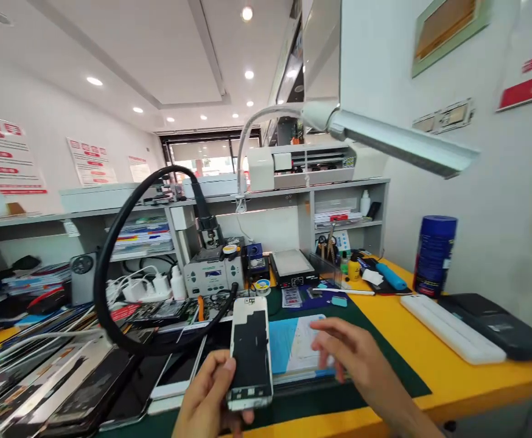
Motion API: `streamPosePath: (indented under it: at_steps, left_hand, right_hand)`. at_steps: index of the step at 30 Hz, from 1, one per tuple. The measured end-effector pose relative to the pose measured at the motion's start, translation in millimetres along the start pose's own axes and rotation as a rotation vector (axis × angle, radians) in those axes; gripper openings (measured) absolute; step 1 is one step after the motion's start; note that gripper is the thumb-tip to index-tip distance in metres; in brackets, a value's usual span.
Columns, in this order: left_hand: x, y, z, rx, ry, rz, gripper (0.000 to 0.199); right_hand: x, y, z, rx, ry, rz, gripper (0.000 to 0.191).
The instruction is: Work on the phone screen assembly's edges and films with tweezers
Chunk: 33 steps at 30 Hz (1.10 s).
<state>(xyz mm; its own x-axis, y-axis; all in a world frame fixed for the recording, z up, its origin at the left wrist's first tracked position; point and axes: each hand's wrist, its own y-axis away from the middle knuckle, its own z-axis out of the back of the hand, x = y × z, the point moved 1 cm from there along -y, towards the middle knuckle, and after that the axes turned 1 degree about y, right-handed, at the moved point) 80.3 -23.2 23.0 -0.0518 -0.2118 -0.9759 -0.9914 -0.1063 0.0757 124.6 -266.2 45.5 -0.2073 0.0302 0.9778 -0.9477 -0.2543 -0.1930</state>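
Observation:
My left hand (211, 389) grips an opened phone (250, 356) by its lower left edge, thumb on top and fingers beneath. The phone stands tilted toward me, showing a white frame and a large black inner area. To its right my right hand (348, 353) hangs over the work mat, apart from the phone, with its fingers spread and nothing visible in them. Below that hand lies a blue and white booklet or sheet (288, 344) on the dark green mat (375, 353).
Many phones and screens (83, 389) crowd the left side. A hot-air station (213, 274) with a looping black hose (106, 274) stands behind. At right are a blue can (436, 255), a white bar (453, 328) and a black device (494, 325). A lamp (403, 140) hangs overhead.

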Motion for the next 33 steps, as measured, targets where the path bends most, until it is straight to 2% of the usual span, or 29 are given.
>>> streamPosePath:
  at_steps: [2, 5, 9, 13, 18, 21, 26, 28, 31, 33]
  left_hand:
    - [-5, -20, -26.4, 0.086, 0.001, -0.007, 0.036]
    - [-15, -44, -48.9, 0.171, -0.017, -0.022, 0.033]
    - [-31, -73, -60.0, 0.240, -0.050, -0.025, 0.027]
    - [-38, -105, -65.1, 0.289, -0.045, 0.042, 0.024]
    - [-32, -126, -69.7, 0.323, 0.085, 0.067, 0.036]
    - [-34, -121, -68.8, 0.350, 0.141, 0.077, 0.039]
    - [-42, -105, -61.3, 0.445, 0.080, 0.187, 0.042]
    - [-41, -101, -60.1, 0.494, 0.031, 0.238, 0.035]
    - [-36, -96, -63.1, 0.500, 0.000, 0.247, 0.011]
    - [-33, -93, -66.8, 0.502, -0.009, 0.241, 0.008]
  right_hand:
    - [11, -24, -4, 0.075, 0.002, -0.024, 0.044]
    - [16, -65, 1, 0.149, 0.014, -0.060, 0.034]
    - [11, -110, 13, 0.175, 0.052, -0.039, 0.022]
    - [0, -134, 16, 0.155, 0.085, -0.015, 0.021]
    - [-19, -142, 8, 0.106, 0.092, 0.004, 0.019]
    - [-21, -137, 6, 0.075, 0.063, 0.018, 0.018]
    - [-4, -124, 5, 0.020, -0.037, 0.021, 0.017]
    - [3, -118, 4, -0.020, -0.065, 0.024, 0.018]
    - [7, -112, 2, -0.039, -0.073, 0.038, 0.021]
    - [7, -109, 2, -0.035, -0.072, 0.051, 0.023]
